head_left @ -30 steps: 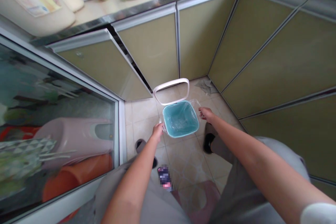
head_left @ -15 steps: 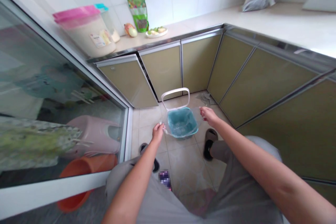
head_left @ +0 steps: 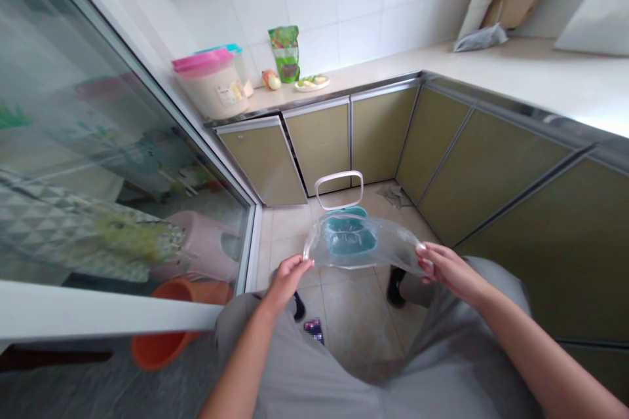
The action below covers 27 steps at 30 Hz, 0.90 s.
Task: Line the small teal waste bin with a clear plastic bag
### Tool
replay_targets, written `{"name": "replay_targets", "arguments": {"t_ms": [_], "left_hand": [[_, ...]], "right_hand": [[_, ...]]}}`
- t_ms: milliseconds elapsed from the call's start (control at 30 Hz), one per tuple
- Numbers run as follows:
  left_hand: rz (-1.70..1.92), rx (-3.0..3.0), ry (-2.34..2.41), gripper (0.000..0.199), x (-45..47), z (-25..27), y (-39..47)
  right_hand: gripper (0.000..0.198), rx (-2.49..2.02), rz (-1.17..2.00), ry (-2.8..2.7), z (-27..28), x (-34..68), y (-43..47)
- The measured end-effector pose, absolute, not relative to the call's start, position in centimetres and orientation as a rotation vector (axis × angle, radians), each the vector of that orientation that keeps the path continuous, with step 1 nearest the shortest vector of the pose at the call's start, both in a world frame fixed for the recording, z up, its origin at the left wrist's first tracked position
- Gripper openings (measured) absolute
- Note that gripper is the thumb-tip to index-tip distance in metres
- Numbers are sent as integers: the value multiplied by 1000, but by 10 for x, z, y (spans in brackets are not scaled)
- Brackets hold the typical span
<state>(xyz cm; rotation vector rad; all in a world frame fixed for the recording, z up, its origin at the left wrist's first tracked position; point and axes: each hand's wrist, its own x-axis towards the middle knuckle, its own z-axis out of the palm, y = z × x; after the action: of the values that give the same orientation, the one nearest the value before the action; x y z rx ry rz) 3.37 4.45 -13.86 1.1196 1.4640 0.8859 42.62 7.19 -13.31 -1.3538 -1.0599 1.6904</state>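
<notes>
A clear plastic bag (head_left: 393,245) is stretched between my two hands, its mouth spread wide. My left hand (head_left: 289,278) pinches one side of the rim. The opposite side is pinched in my right hand (head_left: 445,265). Behind and below the bag stands a teal bin (head_left: 350,212) on the tiled floor, partly seen through the film. A white ring frame (head_left: 339,174) stands raised at the bin's far edge. How much of the bag lies inside the bin is hard to make out.
Cabinets (head_left: 319,141) line the far and right sides under a countertop (head_left: 383,67). On it are a pink-lidded container (head_left: 211,82), a green pouch (head_left: 285,55) and a small plate of food (head_left: 313,86). A glass door (head_left: 147,144) stands left, with an orange bucket (head_left: 164,340) by it.
Both hands have moved apart and up toward me, drawing the bag's rim out of the bin area and wider. The view has shifted, so the bin sits a little further right.
</notes>
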Motion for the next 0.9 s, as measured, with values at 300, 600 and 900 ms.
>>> {"name": "replay_targets", "arguments": {"t_ms": [300,600,900], "left_hand": [[657,1229,1310,38,9,-66,-30],[849,1087,1349,38,-12,-77,-26],[741,984,1500,24,-8,-139,35]], "right_hand": [[57,-1411,1945,-1130,-97,481,-14],[53,-1409,1892,-1000,-89,484,-7],[32,-1482,1835,-937,-143,454,69]]}}
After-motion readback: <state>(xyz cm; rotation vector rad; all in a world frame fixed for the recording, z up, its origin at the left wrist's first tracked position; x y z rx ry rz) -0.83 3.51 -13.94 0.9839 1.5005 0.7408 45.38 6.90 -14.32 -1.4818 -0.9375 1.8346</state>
